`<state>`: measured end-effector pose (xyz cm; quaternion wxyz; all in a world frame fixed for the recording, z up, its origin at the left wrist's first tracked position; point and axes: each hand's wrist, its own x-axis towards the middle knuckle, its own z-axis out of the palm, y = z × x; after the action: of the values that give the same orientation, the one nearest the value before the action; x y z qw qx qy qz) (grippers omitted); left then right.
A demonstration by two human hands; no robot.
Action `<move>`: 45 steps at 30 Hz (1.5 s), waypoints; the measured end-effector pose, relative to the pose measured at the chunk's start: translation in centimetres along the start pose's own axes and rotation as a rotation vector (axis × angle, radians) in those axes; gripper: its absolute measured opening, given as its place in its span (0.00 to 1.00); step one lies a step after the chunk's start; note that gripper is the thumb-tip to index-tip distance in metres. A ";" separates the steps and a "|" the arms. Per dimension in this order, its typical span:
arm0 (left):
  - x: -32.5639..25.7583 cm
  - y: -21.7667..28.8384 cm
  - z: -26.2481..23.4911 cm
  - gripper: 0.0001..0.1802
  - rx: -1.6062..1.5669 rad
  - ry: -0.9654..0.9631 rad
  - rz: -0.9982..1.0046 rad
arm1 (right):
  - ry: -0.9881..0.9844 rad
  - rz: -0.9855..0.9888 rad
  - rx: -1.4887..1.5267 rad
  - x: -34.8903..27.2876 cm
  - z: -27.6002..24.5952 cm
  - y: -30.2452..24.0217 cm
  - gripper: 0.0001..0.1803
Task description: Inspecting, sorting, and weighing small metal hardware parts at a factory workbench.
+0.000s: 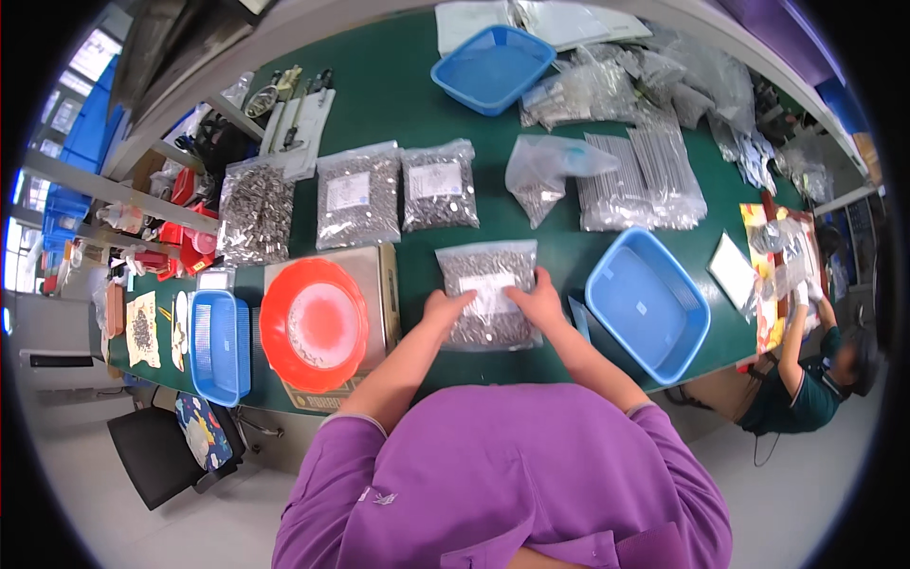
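Note:
A clear plastic bag of small metal parts (493, 332) lies in front of me on the green table, with a white label on its upper face. My left hand (444, 313) grips its left side, thumb resting over the label's edge. On the opposite side my right hand (538, 302) holds it the same way, its thumb on the label too. Most of the other fingers are hidden behind the bag's sides. Left of the bag sits a red bowl (269, 327) with a few small metal pieces inside, standing on a cardboard box (389, 294).
Farther back lie two labelled bags (358, 204) (438, 194) and a bag of larger metal pieces (256, 213). Blue trays stand at right (697, 303), back (498, 104) and left (242, 346). Bundled rods (645, 180) lie back right. A co-worker (801, 389) works at the far right.

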<state>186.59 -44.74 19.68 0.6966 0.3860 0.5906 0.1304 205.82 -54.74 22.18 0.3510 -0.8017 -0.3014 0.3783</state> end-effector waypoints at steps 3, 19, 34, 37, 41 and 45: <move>-1.9 0.8 0.9 0.20 -0.295 -0.232 -0.014 | -0.181 0.039 0.561 -0.1 -0.8 -0.2 0.37; -0.4 27.7 -13.6 0.32 -0.059 0.020 0.379 | -0.356 -0.298 0.965 10.7 6.8 -25.9 0.28; 10.5 21.5 -16.9 0.64 1.199 0.627 0.223 | -0.033 -0.692 -0.185 9.9 16.8 -22.0 0.47; 10.7 22.3 -16.5 0.64 1.254 0.613 0.196 | -0.089 -1.001 -0.007 4.6 10.8 -18.3 0.38; 9.9 24.8 -15.3 0.64 1.511 0.625 0.039 | -0.008 -0.921 -0.224 -1.7 -2.3 -12.5 0.32; 5.2 26.1 -8.9 0.44 1.578 0.770 0.814 | 0.218 -0.378 -0.428 -7.6 -18.0 -3.6 0.34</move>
<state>186.95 -20.59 33.98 -0.1029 0.8485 0.5172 0.0453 215.79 -64.41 36.41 0.2686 -0.8230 -0.4788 0.1459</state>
